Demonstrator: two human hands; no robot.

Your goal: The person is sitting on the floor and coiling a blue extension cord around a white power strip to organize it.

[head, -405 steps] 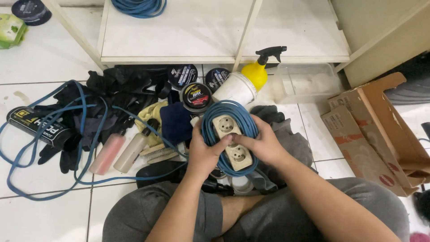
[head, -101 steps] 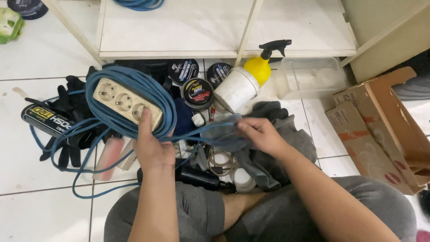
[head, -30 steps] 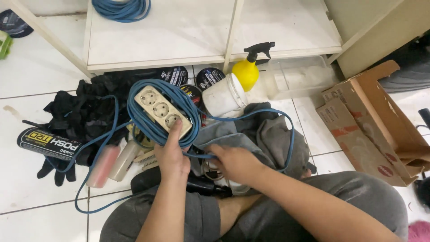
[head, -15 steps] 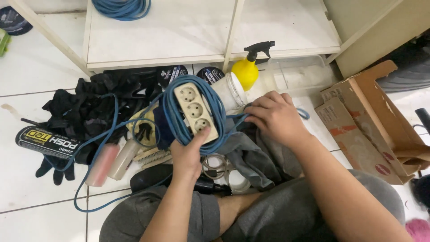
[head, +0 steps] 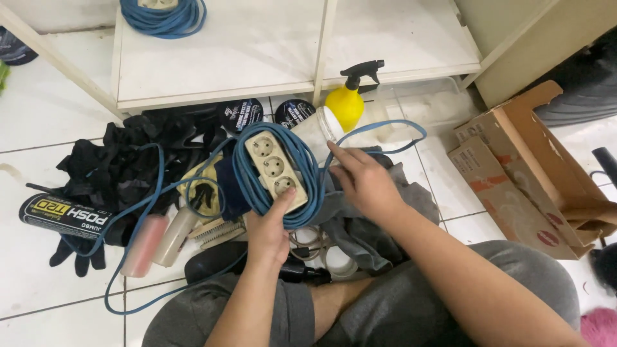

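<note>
While the left hand [head: 268, 226] stays clamped on the cream power strip [head: 274, 162], the right hand [head: 361, 182], half-closed on the blue cord [head: 385, 132], has swung a fresh loop out beside the strip, so the coil gains another turn.

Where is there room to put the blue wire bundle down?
The white shelf is bare right of the coiled blue cable. The tiles left of the black gloves are free. Around the hands, bottles and rags crowd the floor.

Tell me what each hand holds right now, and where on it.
Left hand grips the power strip at its near end, thumb on its face, over the wound blue cord. Right hand holds a loose loop of that cord.
</note>
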